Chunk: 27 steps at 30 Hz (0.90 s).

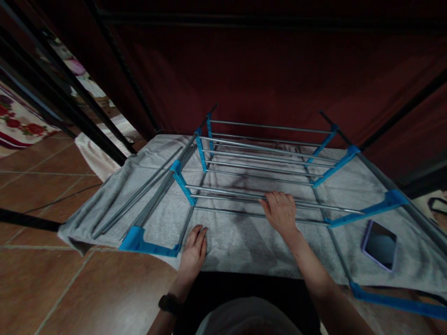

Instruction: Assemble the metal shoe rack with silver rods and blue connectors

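Note:
A rack of grey metal rods and blue plastic brackets lies on a grey blanket (251,242). My right hand (281,211) curls its fingers over the upper metal rod (226,191) of the nearest fitted bracket pair. At the front left, my left hand (194,251) rests beside the side pole, close to the front left blue bracket (150,245). Its fingers are extended and hold nothing. The front right blue bracket (398,302) has no crossbars in it. Blue brackets farther back, such as the right one (337,165), carry several crossbars.
Several loose rods (139,197) lie on the blanket at the left. A phone (380,245) lies at the right. Dark red fabric (261,74) hangs behind the rack. Black poles (94,111) stand at the left, over brown floor tiles (87,298).

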Each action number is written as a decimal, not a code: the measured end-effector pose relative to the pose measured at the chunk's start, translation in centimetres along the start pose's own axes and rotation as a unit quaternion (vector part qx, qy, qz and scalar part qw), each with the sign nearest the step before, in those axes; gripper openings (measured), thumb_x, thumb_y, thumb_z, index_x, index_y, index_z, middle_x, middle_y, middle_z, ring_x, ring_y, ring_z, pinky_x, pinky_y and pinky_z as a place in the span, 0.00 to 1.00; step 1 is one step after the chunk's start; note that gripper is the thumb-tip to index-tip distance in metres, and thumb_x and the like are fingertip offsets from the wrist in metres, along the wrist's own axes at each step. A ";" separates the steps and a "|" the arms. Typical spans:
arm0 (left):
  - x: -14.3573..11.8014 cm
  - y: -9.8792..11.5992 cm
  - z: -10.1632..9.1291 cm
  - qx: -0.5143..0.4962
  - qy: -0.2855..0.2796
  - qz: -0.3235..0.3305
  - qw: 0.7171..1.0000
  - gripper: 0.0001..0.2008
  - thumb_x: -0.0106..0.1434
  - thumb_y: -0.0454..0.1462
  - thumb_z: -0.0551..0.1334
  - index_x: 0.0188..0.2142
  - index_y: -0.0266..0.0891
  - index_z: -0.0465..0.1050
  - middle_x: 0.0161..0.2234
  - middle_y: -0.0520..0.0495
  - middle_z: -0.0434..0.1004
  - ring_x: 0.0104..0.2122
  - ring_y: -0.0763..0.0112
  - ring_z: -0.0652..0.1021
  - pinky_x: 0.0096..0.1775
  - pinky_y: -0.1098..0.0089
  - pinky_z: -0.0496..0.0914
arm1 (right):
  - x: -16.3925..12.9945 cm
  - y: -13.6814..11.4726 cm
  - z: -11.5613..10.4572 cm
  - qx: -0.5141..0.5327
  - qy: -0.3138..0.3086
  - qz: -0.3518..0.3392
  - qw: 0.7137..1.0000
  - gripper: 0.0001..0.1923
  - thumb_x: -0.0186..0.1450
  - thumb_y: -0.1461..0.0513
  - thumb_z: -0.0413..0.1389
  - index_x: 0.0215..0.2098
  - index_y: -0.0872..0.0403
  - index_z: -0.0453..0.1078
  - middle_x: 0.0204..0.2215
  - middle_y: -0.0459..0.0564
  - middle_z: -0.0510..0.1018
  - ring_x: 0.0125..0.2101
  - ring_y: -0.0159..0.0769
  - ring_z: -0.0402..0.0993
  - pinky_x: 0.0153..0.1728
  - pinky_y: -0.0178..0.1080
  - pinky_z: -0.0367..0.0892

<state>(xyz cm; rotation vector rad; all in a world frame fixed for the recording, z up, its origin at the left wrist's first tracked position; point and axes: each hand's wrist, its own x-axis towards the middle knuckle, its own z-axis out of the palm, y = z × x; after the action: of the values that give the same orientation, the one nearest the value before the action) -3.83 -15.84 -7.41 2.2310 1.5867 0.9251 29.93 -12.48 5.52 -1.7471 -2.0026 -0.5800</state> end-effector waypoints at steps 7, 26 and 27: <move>-3.0 -0.7 -1.1 -0.022 -0.004 0.015 1.000 0.18 0.69 0.37 0.55 0.55 0.50 0.75 0.56 0.42 0.75 0.58 0.56 0.76 0.60 0.52 0.72 | 0.0 0.0 0.0 0.008 0.000 0.001 1.000 0.16 0.75 0.53 0.48 0.35 0.52 0.71 0.32 0.52 0.77 0.35 0.42 0.65 0.38 0.43 0.50; -9.8 -5.9 -5.3 -0.068 0.197 -0.251 0.945 0.09 0.59 0.41 0.57 0.30 0.53 0.76 0.32 0.49 0.80 0.35 0.54 0.81 0.39 0.52 0.76 | 0.0 -0.1 -0.2 -0.001 0.007 -0.004 1.000 0.17 0.75 0.53 0.48 0.35 0.53 0.71 0.31 0.51 0.76 0.35 0.42 0.66 0.38 0.43 0.50; -9.5 -6.3 -5.7 -0.062 0.213 -0.264 0.939 0.08 0.59 0.41 0.56 0.30 0.52 0.76 0.32 0.49 0.79 0.34 0.55 0.80 0.39 0.53 0.76 | 0.0 -0.1 -0.2 -0.001 0.007 -0.004 1.000 0.17 0.75 0.53 0.48 0.35 0.53 0.71 0.31 0.51 0.76 0.35 0.42 0.66 0.38 0.43 0.50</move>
<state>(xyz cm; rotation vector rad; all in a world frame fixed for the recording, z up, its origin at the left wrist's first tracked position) -14.05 -23.00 -9.76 1.4500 2.0885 1.3394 29.85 -12.56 5.69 -1.7313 -2.0015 -0.5957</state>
